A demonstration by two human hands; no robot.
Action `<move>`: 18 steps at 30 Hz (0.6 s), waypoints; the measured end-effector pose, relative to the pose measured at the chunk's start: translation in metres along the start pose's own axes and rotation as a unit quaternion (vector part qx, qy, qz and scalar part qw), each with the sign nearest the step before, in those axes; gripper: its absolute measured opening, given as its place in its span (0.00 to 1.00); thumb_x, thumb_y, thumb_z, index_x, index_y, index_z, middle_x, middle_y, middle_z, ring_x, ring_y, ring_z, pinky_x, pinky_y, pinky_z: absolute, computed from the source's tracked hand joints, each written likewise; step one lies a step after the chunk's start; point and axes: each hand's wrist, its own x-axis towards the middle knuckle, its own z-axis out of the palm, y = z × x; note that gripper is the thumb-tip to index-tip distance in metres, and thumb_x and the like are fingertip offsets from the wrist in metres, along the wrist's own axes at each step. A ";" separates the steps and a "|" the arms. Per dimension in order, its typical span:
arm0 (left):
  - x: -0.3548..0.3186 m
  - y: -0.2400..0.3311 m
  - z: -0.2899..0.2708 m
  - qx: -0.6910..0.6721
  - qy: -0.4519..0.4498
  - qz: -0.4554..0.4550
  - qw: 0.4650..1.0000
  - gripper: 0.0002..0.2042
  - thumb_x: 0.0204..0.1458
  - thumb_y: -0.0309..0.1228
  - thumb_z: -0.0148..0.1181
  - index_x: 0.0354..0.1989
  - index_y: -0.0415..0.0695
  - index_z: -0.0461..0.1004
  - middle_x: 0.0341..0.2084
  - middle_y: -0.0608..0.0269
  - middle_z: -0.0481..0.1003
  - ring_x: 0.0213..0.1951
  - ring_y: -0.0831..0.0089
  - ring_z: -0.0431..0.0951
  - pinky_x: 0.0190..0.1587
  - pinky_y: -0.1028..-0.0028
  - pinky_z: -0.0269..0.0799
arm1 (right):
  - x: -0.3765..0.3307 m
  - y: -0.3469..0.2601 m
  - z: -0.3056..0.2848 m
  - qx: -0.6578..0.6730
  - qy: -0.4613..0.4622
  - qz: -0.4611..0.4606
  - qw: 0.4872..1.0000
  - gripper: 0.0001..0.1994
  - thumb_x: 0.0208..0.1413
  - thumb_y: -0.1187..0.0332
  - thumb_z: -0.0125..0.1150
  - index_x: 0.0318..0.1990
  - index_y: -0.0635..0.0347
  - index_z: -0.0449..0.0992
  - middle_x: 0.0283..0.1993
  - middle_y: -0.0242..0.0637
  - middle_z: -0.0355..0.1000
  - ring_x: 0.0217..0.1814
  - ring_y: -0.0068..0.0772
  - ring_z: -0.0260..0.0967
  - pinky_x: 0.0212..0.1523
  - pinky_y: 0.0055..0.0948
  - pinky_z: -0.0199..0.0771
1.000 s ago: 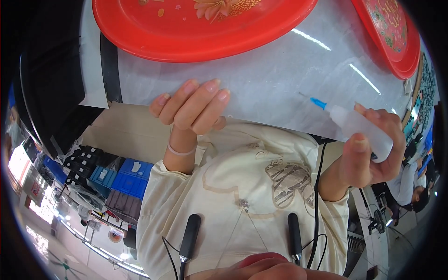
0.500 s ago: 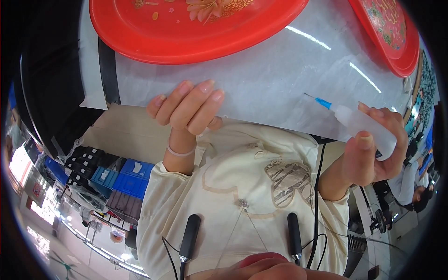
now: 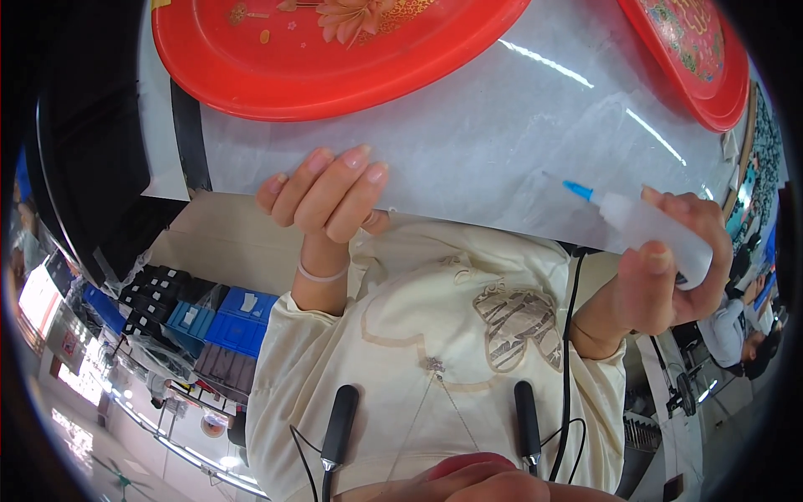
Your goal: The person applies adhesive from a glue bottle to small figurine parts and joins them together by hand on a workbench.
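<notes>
Two hands are working: my right hand (image 3: 661, 280) is gripping a light, soft squeeze bottle (image 3: 648, 234) mid-body, nozzle toward 10 o'clock; left hand (image 3: 326, 197), fingers loosely curled, is holding nothing, resting on the table (image 3: 468, 142) edge.

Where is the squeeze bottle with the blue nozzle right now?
In the head view it sits at the right: the squeeze bottle is held in the right hand, its blue nozzle pointing left over the white table sheet.

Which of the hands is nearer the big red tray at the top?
Left. The left hand rests on the white table edge just below the big red tray; the right hand holds a squeeze bottle farther off.
</notes>
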 end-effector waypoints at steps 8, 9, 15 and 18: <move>-0.001 -0.003 0.002 -0.004 0.014 0.005 1.000 0.12 0.51 0.38 0.31 0.29 0.58 0.65 0.28 0.77 0.69 0.39 0.79 0.66 0.52 0.73 0.49 | 0.002 0.001 -0.003 0.015 -0.063 -0.021 0.998 0.18 0.34 0.67 0.58 0.32 0.73 0.68 0.25 0.48 0.67 0.24 0.31 0.60 0.25 0.22 0.60; -0.001 -0.003 0.002 -0.006 0.016 0.005 1.000 0.12 0.51 0.38 0.31 0.29 0.58 0.65 0.28 0.77 0.70 0.39 0.79 0.66 0.52 0.73 0.49 | 0.002 0.000 -0.002 0.014 -0.062 -0.021 0.998 0.18 0.34 0.67 0.58 0.32 0.73 0.68 0.25 0.48 0.67 0.24 0.31 0.60 0.25 0.22 0.60; 0.000 -0.003 0.001 -0.008 0.018 0.007 1.000 0.11 0.50 0.38 0.32 0.28 0.58 0.66 0.27 0.77 0.70 0.39 0.79 0.66 0.52 0.73 0.50 | 0.001 0.000 -0.002 -0.018 0.005 0.013 1.000 0.16 0.33 0.67 0.58 0.29 0.71 0.68 0.24 0.48 0.68 0.21 0.28 0.58 0.24 0.22 0.58; -0.001 -0.003 0.003 -0.007 0.026 0.008 1.000 0.11 0.50 0.38 0.32 0.28 0.58 0.66 0.27 0.77 0.70 0.39 0.79 0.66 0.52 0.73 0.50 | 0.001 0.000 -0.003 -0.003 -0.036 -0.009 0.999 0.16 0.33 0.67 0.58 0.30 0.71 0.68 0.23 0.47 0.68 0.21 0.28 0.58 0.24 0.22 0.58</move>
